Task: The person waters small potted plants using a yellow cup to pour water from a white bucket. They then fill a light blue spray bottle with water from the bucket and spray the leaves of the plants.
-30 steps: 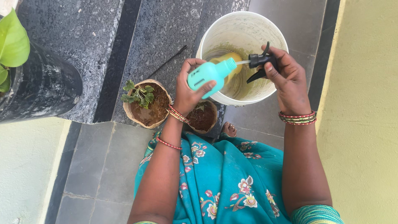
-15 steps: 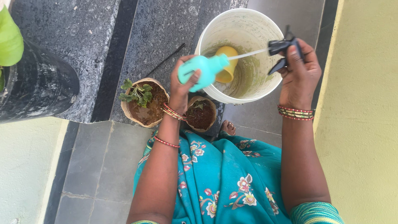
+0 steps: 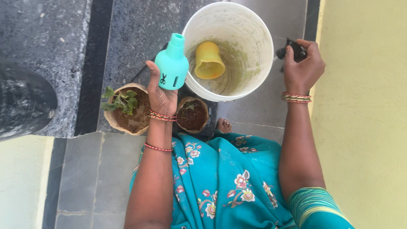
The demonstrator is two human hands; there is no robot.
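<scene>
Holding teal spray bottle (image 3: 171,64) upright, uncapped, over the granite step's (image 3: 140,29) edge | left hand (image 3: 163,91) wraps its base | right hand (image 3: 302,68) clasps black trigger head (image 3: 292,48) beside white bucket (image 3: 258,32) | light, smooth plastic: grip its waist, you risk spilling.

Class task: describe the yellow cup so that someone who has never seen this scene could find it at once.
Find the big white bucket on the grey stone floor, ahead of the person's knees. The yellow cup lies tilted inside it in greenish water: the only yellow thing there.
</scene>
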